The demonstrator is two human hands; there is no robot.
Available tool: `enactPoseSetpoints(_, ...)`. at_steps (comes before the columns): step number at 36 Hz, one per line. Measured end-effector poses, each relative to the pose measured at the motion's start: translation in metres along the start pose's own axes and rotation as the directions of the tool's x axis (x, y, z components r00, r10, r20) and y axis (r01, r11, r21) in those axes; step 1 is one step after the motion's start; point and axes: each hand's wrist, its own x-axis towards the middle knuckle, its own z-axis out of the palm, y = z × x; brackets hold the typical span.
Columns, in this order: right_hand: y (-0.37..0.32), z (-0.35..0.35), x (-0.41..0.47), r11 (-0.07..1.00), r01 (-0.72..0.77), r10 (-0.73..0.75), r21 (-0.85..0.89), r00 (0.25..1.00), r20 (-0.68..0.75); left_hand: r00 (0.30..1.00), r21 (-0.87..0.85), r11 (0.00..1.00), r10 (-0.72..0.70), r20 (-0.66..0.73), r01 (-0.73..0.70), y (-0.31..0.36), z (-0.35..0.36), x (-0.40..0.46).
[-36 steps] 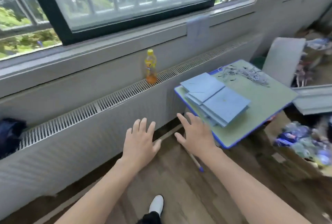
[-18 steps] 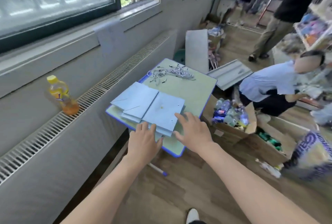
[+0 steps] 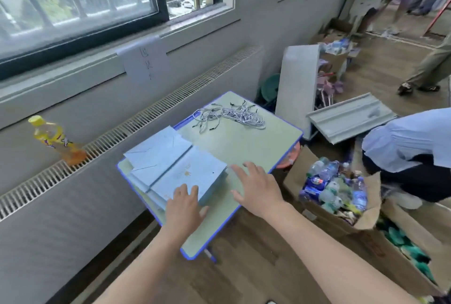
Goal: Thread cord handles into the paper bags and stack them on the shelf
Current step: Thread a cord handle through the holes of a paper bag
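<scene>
Since the frame half a second before, both hands had come forward over the desk: the left hand [image 3: 183, 208], earlier at the near edge, now lay on the stack, and the right had slid alongside it.

The stack of flat-folded pale blue paper bags [image 3: 170, 172] sat on the left half of a small green desk with a blue rim [image 3: 244, 147], fanned slightly so several edges showed. The left hand rested on the stack's near corner, fingers straight and a little spread, gripping nothing. The right hand [image 3: 257, 189] lay flat and spread on the desk just beside the stack's right edge, also holding nothing.

The bags looked light and thin, stiff enough while folded to lift flat, but likely to crease or slide off one another. A sensible hold would be pinching the top bag at its near free corner, peeling it off while the other hand steadied the pile.

A loose tangle of white cord handles with dark tips [image 3: 229, 117] lay at the far end of the desk, well apart from the bags; limp and prone to snagging, each would best be drawn out by one tip.

Beyond, an orange drink bottle [image 3: 57, 141] stood on the radiator grille [image 3: 146, 118] under the window. To the right, a cardboard box of water bottles [image 3: 334, 186] sat on the floor, and a person in a light shirt [image 3: 405, 140] crouched near it.
</scene>
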Motion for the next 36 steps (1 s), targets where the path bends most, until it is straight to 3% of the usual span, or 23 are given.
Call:
enactPoseSetpoints(4,0.033,-0.007,0.020,0.997,0.074,-0.074,-0.024,0.997,0.017,0.987,0.031,0.989,-0.147,0.060,0.145,0.024,-0.011,0.012)
enactPoseSetpoints(12,0.055,0.004,0.078,0.974,0.215,-0.208,-0.071,0.974,0.088,0.966,0.002,0.973,-0.227,0.123,0.229,0.037,-0.001,0.058)
enactPoseSetpoints(24,0.076,0.008,0.186,0.947,0.294,-0.264,-0.125,0.941,0.214,0.957,-0.095,0.982,-0.133,0.257,0.162,0.023,0.018,0.114)
enactPoseSetpoints(31,0.063,0.019,0.261,0.932,0.356,-0.329,-0.066,0.908,0.262,0.987,-0.236,0.962,-0.117,0.109,0.140,0.024,0.009,0.127)
enactPoseSetpoints(36,0.063,0.041,0.324,0.928,0.371,-0.342,-0.026,0.880,0.331,0.976,-0.276,0.937,-0.190,0.110,0.214,0.023,0.016,0.132)
